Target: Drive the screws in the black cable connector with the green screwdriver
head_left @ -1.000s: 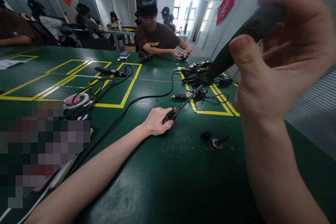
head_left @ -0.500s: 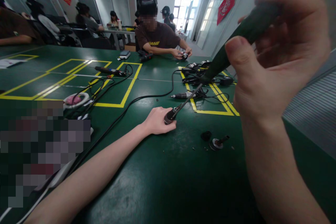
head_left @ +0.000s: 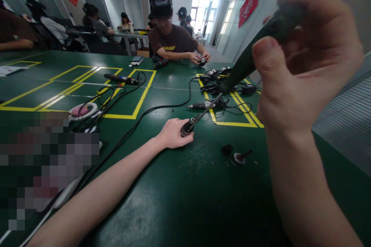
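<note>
My left hand (head_left: 174,134) is wrapped round a small black cylindrical part (head_left: 186,128) and rests on the green tabletop. A dark green screwdriver (head_left: 246,60) slants down from my right hand (head_left: 307,61), whose fingers and thumb close round its handle. Its thin metal shaft reaches the upper end of the black part; the exact contact of the tip is too small to tell. To the right of my left hand lie a round metal piece with a stub (head_left: 238,158), a small black piece (head_left: 227,149) and several tiny bits.
Cables and adapters (head_left: 214,87) lie at the taped area on the right, beside a grey pen-like tool (head_left: 199,105). A black cable crosses the green table (head_left: 162,200). Across it sits a person (head_left: 174,40) handling a small object. A tape roll (head_left: 83,111) lies left.
My right thumb and fingers have shifted slightly on the screwdriver handle. My left hand and the black part stay almost where they were.
</note>
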Demonstrator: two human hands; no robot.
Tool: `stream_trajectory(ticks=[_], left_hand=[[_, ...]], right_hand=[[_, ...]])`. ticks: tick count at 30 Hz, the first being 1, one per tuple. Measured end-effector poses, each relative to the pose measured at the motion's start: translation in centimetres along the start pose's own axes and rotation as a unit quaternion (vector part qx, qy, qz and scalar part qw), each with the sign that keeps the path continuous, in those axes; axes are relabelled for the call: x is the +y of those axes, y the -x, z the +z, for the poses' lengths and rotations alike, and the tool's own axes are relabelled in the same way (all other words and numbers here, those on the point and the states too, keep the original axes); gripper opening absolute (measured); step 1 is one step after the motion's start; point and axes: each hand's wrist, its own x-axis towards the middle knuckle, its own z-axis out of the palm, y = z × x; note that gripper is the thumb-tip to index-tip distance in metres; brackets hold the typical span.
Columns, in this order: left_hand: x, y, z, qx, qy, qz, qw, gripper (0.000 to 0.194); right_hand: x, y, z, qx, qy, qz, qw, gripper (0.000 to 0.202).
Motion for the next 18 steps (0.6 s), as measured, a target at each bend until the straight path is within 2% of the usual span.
stream_trajectory(ticks=[4,9,13,18], left_hand=[[0.1,0.0,-0.1,-0.005,-0.004,-0.001,1.000,0.032],[-0.1,-0.1,0.1,-0.001,-0.002,-0.001,1.000,0.033],[-0.2,-0.1,0.2,0.005,0.002,0.001,1.000,0.032],[-0.2,0.0,0.2,0.005,0.006,0.001,1.000,0.032]], right_hand=[[0.2,-0.1,-0.1,-0.001,0.003,0.000,1.000,0.040],[0.1,-0.1,0.1,-0.019,-0.054,0.026,0.998,0.038],[-0.8,0.2,0.5,0.026,-0.010,0.045,0.999,0.030],[-0.6,0.3,0.4,0.008,0.014,0.030,0.999,0.041]])
